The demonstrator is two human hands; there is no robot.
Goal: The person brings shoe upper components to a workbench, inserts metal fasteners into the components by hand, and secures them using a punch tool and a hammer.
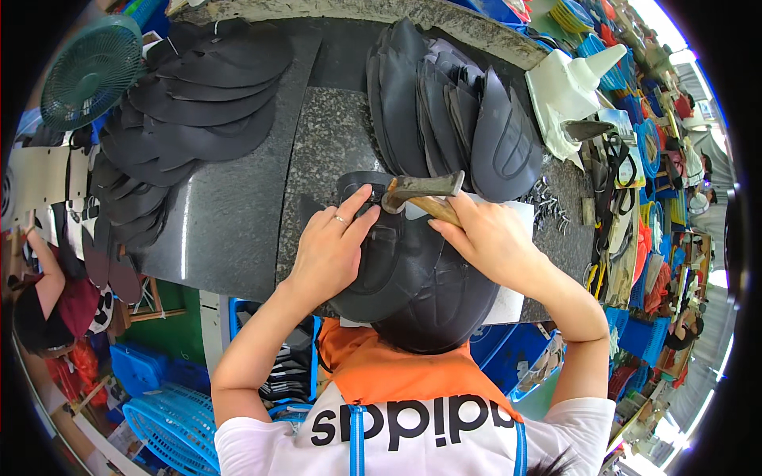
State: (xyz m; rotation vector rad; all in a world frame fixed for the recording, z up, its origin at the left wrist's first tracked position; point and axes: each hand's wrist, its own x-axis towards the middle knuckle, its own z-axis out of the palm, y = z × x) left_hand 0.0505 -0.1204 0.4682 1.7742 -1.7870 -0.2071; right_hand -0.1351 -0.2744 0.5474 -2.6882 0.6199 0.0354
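My right hand [496, 238] is closed round the wooden handle of a hammer [436, 208]. The metal head lies over the far end of a black, curved shoe piece [383, 270], close to my left fingertips. My left hand [329, 246], with a ring on one finger, holds that far end down with its thumb and finger; its other fingers are partly hidden. More black shoe pieces [440, 305] lie beneath and overhang the table's near edge. A white sheet [508, 297] shows under them.
Fanned black sole-shaped pieces [214, 87] cover the table's far left. A second stack [432, 103] stands beyond the hammer. Small metal bits [548, 206] lie to the right, below a white spouted container [563, 95]. A green fan [91, 71] and blue baskets [171, 420] stand left.
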